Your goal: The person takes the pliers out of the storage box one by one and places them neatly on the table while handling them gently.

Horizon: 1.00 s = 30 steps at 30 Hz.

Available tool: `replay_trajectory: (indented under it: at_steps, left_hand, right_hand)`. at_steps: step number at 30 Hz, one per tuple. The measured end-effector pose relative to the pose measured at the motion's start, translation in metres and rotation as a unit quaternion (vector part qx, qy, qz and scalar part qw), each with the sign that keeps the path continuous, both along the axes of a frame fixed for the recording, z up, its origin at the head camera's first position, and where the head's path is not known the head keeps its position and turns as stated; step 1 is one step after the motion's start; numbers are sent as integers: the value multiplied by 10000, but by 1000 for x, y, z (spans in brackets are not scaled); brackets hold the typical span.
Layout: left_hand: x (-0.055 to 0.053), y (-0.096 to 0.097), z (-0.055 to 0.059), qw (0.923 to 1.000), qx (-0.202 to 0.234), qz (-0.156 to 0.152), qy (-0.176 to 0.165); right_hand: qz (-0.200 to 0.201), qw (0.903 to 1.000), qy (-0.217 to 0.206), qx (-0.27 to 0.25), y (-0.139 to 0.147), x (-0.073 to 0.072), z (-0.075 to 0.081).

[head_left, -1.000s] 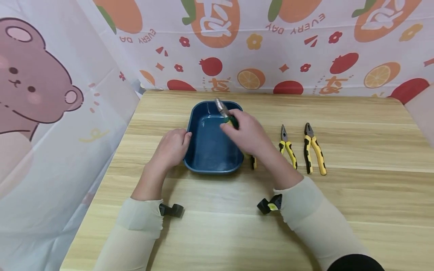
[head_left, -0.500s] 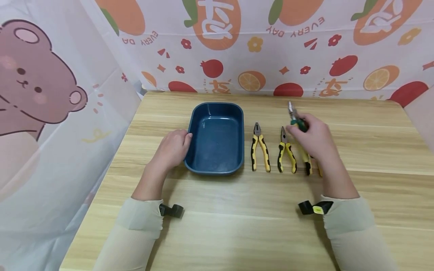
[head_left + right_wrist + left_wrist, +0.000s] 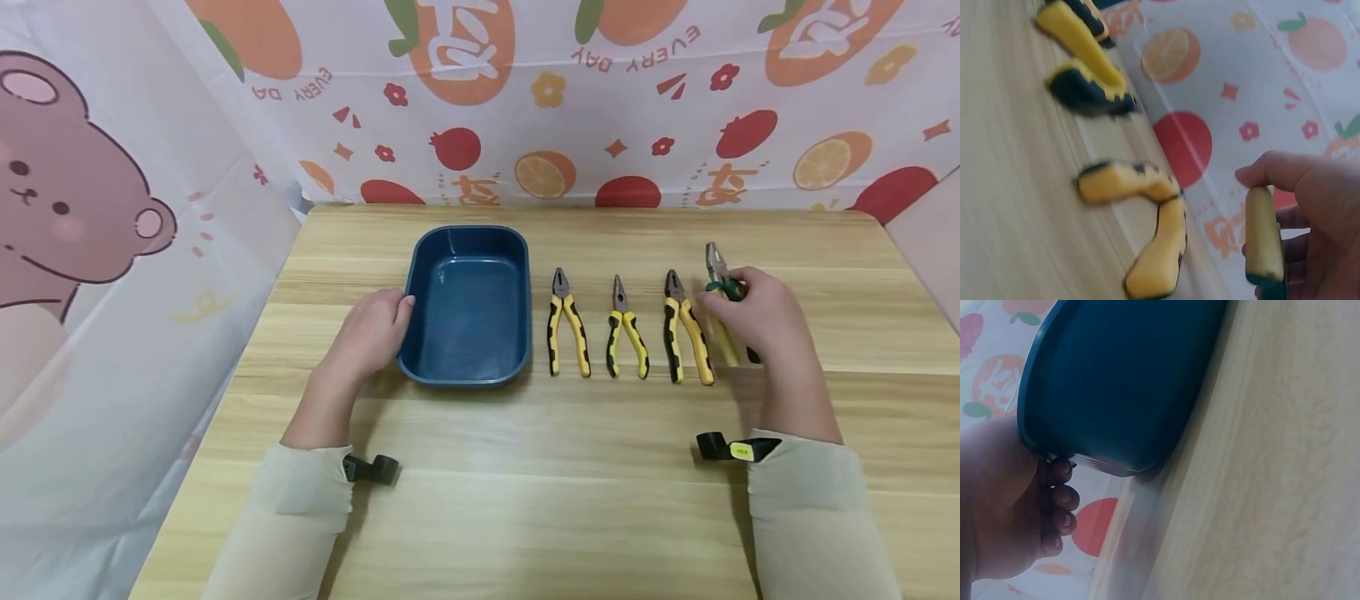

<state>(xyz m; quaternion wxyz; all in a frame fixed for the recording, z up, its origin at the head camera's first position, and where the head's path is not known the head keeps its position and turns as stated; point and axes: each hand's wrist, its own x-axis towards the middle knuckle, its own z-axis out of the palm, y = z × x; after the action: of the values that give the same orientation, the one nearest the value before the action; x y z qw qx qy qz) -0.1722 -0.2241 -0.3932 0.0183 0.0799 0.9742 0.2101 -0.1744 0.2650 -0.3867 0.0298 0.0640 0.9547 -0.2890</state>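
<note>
A deep blue rectangular plastic tray (image 3: pixel 468 321) stands on the wooden table. My left hand (image 3: pixel 369 333) grips its left rim; in the left wrist view the fingers curl beneath that rim. Far right, my right hand (image 3: pixel 768 315) holds pliers (image 3: pixel 716 260) by their green and yellow handles, metal nose pointing away from me. One handle (image 3: pixel 1261 234) shows under the thumb in the right wrist view. Left of this hand, combination pliers (image 3: pixel 676 292), long-nose pliers (image 3: pixel 618 300) and another pair of combination pliers (image 3: pixel 560 292) lie in a row, with yellow and black handles.
The row of pliers lies between the tray and my right hand, on the bare wooden tabletop (image 3: pixel 525 483). Behind the table hangs a fruit-print cloth (image 3: pixel 566 108), and a bear-print cloth (image 3: pixel 82 183) hangs at the left.
My right hand has carried the green-handled pliers from over the tray to the right, past the row, and down towards the table. My left hand has stayed on the tray's rim.
</note>
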Motion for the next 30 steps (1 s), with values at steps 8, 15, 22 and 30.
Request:
replay_trajectory:
  at_steps: [8,15,22,30]
  left_hand:
    - [-2,0,0,10000,-21,-58,10]
    - [-1,-2,0,10000,25,-18,-1]
    - [-1,-2,0,10000,-15,-33,-15]
    - [-2,-1,2,10000,-20,-7,-43]
  right_hand:
    - [12,9980,-557,283,21,-4,-15]
    - [27,9962,-776,383,26,-8,-25]
    - [-29,9943,-974,427,30,-11,-29]
    - [-111,9939,-1074,241,33,-11,-30]
